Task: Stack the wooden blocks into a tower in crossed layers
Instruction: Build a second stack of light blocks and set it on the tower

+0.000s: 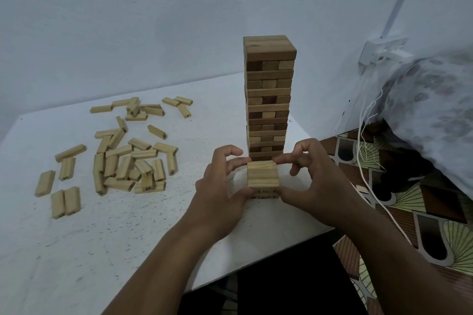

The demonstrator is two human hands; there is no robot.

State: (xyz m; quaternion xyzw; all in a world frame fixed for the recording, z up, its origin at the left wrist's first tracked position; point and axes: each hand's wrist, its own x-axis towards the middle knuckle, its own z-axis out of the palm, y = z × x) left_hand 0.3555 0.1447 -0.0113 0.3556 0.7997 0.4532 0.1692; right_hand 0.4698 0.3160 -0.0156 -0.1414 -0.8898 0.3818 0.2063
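A short stack of pale wooden blocks (pixel 262 176) stands on the white table (pixel 128 225) near its right edge, its top layer of three blocks lying side by side. My left hand (pixel 220 186) grips the stack's left side, thumb at the front corner and fingers curled at the back. My right hand (pixel 312 179) grips its right side the same way. Right behind the stack rises a tall tower of darker wooden blocks (pixel 268 97) in crossed layers. Several loose pale blocks (pixel 122 158) lie scattered on the left of the table.
A blue-white wall stands close behind the table. To the right are a patterned cloth bundle (pixel 432 115), a wall socket (pixel 381 54) with white cords (pixel 363 135) hanging down, and a patterned floor mat (pixel 409 212). The table's right edge runs just beside the stack.
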